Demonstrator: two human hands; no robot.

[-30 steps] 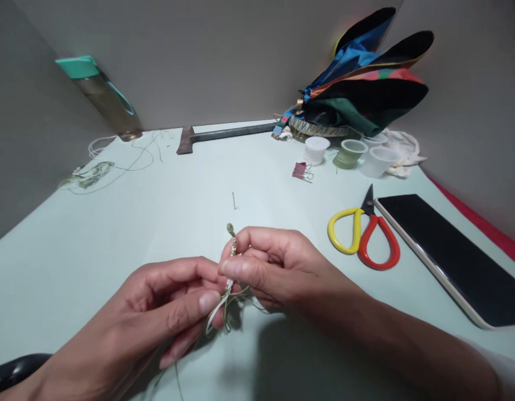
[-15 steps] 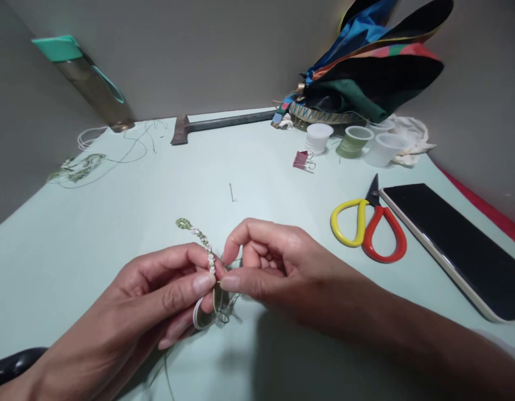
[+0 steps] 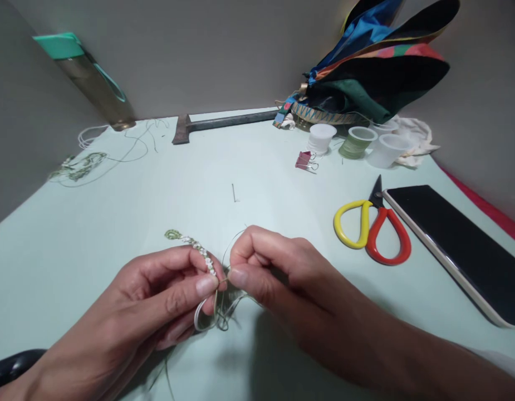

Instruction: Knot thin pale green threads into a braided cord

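Observation:
A narrow knotted cord (image 3: 197, 247), green and white with a green loop at its far end, runs up from my left hand (image 3: 169, 301). The left thumb and forefinger pinch its lower end. My right hand (image 3: 274, 273) is closed just to the right, its thumb and forefinger pinching a thin green thread (image 3: 225, 279) that stretches from the knotted part. Loose white cord (image 3: 200, 316) loops below the left fingertips, and tangled green strands hang under both hands. The right hand's curled fingers are partly hidden.
Yellow-and-red-handled scissors (image 3: 372, 231) lie right of my hands, beside a phone (image 3: 457, 250). Thread spools (image 3: 357, 143) and a maroon binder clip (image 3: 306, 160) sit farther back. A hammer (image 3: 224, 121), a bottle (image 3: 92, 83) and tangled cords (image 3: 79, 166) line the back and left. A pin (image 3: 234, 192) lies mid-table.
My right hand has moved slightly right and its fingers have closed into a pinch on the thread. The free end of the knotted cord has tipped left and down.

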